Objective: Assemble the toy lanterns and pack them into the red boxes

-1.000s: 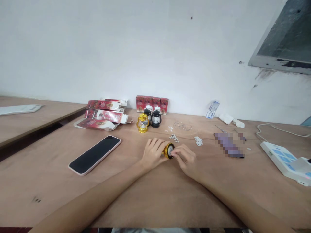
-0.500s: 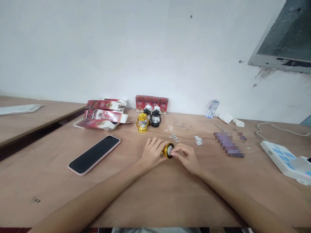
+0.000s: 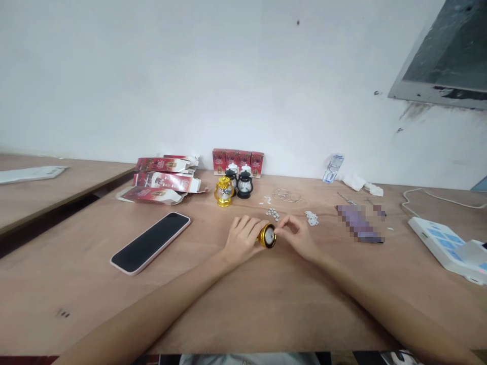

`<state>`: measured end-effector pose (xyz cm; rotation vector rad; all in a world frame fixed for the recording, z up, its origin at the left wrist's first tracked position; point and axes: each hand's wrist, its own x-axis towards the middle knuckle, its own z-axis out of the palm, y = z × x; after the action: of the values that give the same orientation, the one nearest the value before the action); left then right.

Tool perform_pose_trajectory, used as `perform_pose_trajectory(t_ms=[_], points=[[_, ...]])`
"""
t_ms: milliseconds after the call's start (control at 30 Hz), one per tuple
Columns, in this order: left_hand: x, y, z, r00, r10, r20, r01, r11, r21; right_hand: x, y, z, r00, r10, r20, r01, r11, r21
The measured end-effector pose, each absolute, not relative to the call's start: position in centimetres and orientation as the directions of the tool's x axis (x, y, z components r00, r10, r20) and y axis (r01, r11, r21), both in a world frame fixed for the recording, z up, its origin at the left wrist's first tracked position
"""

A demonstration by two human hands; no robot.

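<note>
One gold lantern point(image 3: 267, 236) lies sideways, gripped in the left hand point(image 3: 242, 239); the right hand point(image 3: 300, 235) pinches at its base, perhaps touching. Beyond, one phone point(image 3: 151, 242), then three upright lanterns point(image 3: 234, 186) and four red boxes point(image 3: 238, 160).

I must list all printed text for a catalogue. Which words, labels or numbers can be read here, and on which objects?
No text is readable.
Red boxes and flattened red boxes: print too small.
White device: blue patches, blurred.
Clear packet: illegible.
Gold lantern in left hand: none seen.
</note>
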<state>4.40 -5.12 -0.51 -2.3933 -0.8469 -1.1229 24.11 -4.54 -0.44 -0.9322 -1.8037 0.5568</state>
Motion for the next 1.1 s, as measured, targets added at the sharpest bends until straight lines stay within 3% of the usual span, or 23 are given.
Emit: perform_pose_trajectory(t_ms=[67, 133, 333, 533, 767, 933, 1100], points=[[4.4, -5.2, -0.5, 0.508, 0.354, 0.785, 0.641, -0.764, -0.07, 24.8, -2.3, 0.7, -0.2, 0.816, 0.542, 0.547, 0.552, -0.63], [4.3, -5.2, -0.5, 0.502, 0.346, 0.792, 0.638, -0.767, -0.069, 25.2, 0.7, 2.0, -0.256, 0.861, 0.439, 0.824, 0.432, -0.368], [4.3, -5.4, -1.0, 0.425, 0.337, 0.84, 0.703, -0.707, -0.072, 23.5, 8.2, 2.6, -0.264, 0.918, 0.296, 0.936, 0.318, -0.153], [4.3, -5.1, -1.4, 0.532, 0.245, 0.811, 0.583, -0.8, -0.141, 21.7, 10.9, 1.1, -0.183, 0.96, 0.212, 0.975, 0.206, -0.09], [4.0, -4.8, -1.1, 0.494, 0.353, 0.794, 0.579, -0.815, 0.002, 24.3, 11.3, 2.8, -0.025, 0.966, 0.258, 0.973, 0.084, -0.217], [4.1, -4.5, -1.3, 0.393, 0.46, 0.796, 0.558, -0.808, 0.191, 28.1, 11.2, 4.6, 0.166, 0.938, 0.303, 0.886, -0.007, -0.463], [4.4, -4.5, -1.2, 0.234, 0.587, 0.775, 0.544, -0.74, 0.397, 30.5, 9.6, 4.2, 0.323, 0.895, 0.308, 0.673, 0.012, -0.74]])
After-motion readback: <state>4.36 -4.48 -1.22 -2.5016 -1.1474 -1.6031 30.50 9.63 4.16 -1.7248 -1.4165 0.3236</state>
